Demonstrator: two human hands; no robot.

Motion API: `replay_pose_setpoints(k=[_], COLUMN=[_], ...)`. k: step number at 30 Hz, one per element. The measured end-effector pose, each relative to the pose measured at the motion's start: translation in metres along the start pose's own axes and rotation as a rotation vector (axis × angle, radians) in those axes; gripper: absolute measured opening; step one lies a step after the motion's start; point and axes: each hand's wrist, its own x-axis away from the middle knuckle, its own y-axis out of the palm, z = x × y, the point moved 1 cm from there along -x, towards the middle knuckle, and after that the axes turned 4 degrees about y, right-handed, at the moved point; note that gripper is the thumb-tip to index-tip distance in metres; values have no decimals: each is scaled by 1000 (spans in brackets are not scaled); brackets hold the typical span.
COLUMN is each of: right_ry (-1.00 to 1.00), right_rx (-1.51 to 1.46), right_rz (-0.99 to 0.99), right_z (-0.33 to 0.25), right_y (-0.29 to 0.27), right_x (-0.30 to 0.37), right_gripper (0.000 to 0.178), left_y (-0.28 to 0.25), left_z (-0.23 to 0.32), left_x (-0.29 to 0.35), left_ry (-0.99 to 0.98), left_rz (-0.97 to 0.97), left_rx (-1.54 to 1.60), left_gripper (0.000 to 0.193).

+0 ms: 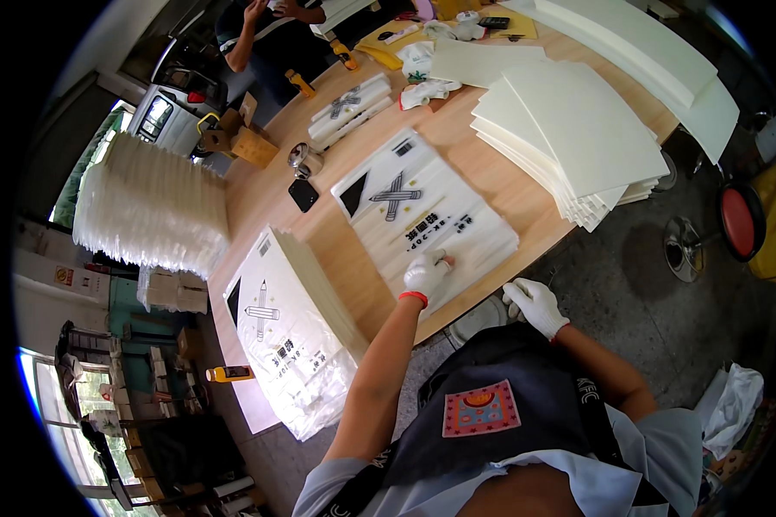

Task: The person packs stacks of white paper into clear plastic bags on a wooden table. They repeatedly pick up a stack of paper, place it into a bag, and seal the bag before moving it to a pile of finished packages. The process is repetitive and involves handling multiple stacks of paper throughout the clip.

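Wooden and pale, the bench runs diagonally through a workshop with a grey concrete floor and windows at the left. Near its front edge lies a printed plastic bag, flat, with dark markings. The left hand, in a white glove, presses on the bag's near end with fingers curled down onto it. The right hand, also gloved, hangs just off the bench's front edge with fingers loosely open, holding nothing. A stack of the same bags covers the left end. White foam sheets are piled toward the right edge. A red stool stands on the floor beyond.
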Motion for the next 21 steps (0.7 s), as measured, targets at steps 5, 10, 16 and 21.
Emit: replay_pose_setpoints(k=[5,10,16,21], right_ry=[-19,64,-90,-347], right_rx=[-71,-99,-297,329], right_rz=[-108,-247,-163,64], right_z=[-23,-56,-60,16], right_y=[14,40,79,50], right_x=[-27,-62,-109,-187], right_gripper=[32,32,28,28], left_y=[-23,-49,-54,-109], left_z=[-5,12,21,15], left_x=[-6,0,2,-46], left_ry=[42,45,212,311], left_rz=[85,9,14,296], left_rx=[-5,77,195,1142], left_gripper=[19,17,17,31])
